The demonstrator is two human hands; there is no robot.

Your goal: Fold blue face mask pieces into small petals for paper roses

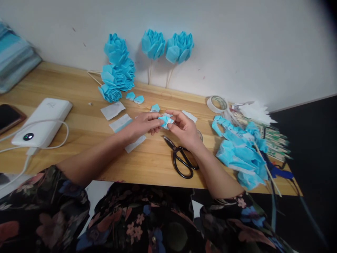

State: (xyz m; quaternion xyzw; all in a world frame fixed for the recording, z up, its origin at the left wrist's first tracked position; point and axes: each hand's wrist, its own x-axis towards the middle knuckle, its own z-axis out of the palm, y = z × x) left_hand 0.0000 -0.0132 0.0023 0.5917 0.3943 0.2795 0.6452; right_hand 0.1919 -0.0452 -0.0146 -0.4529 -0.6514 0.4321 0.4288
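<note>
Between my left hand (pixel 146 123) and my right hand (pixel 184 129) is a small folded blue paper petal (pixel 165 121), pinched by the fingers of both. Just behind it lies another folded petal (pixel 155 108), with two more petals (pixel 139 99) farther back. Pale paper pieces (pixel 113 111) lie around my left hand, some partly under it. Black-handled scissors (pixel 181 160) rest on the table below my right hand, blades pointing up towards the petal. Part of a tape roll (pixel 200 135) shows behind my right wrist.
Finished blue paper flowers (pixel 116 79) lie at the back left; two more flowers (pixel 153 44) lean on the wall. At right are a tape roll (pixel 218 104), crumpled blue paper (pixel 237 154) and a blue-handled tool (pixel 280 172). A white power bank (pixel 50 119) and a phone (pixel 9 117) occupy the left.
</note>
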